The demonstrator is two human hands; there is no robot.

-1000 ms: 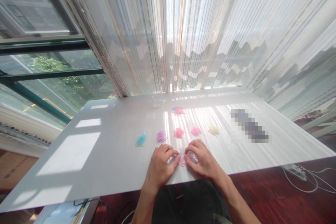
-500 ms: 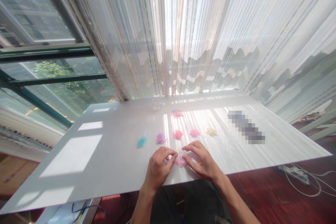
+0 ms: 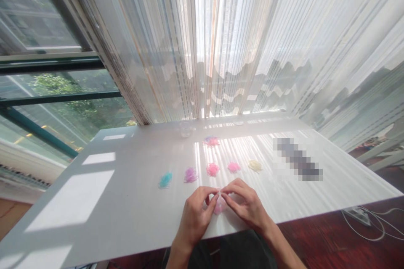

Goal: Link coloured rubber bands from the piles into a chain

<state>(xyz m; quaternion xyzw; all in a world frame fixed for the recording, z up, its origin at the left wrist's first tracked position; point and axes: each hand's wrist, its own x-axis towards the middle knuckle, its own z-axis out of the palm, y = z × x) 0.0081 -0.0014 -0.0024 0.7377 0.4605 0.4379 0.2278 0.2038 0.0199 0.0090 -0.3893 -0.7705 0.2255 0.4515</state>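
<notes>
My left hand (image 3: 197, 215) and my right hand (image 3: 248, 202) meet near the table's front edge, thumbs and fingertips pinched together. What they pinch is too small to make out. Just beneath the fingertips lies a pink pile (image 3: 218, 208), partly covered by my hands. Beyond it runs a row of little heaps of thin, loop-like strands that look like small rubber bands: a teal heap (image 3: 165, 180), a purple heap (image 3: 190, 175), a coral-pink heap (image 3: 212, 170), a light pink heap (image 3: 233, 167) and a pale yellow heap (image 3: 255, 165). Farther back sits a mixed pink and violet heap (image 3: 211, 141).
A clear round container (image 3: 187, 129) stands at the back of the white table (image 3: 132, 201), with a flat clear disc (image 3: 238, 123) to its right. A blurred-out dark long object (image 3: 298, 159) lies on the right. Striped curtains (image 3: 221, 50) hang behind the table.
My hands have drawn closer together, and their fingertips now meet above the pink pile. The view has shifted slightly, so the table and heaps sit a little lower in it.
</notes>
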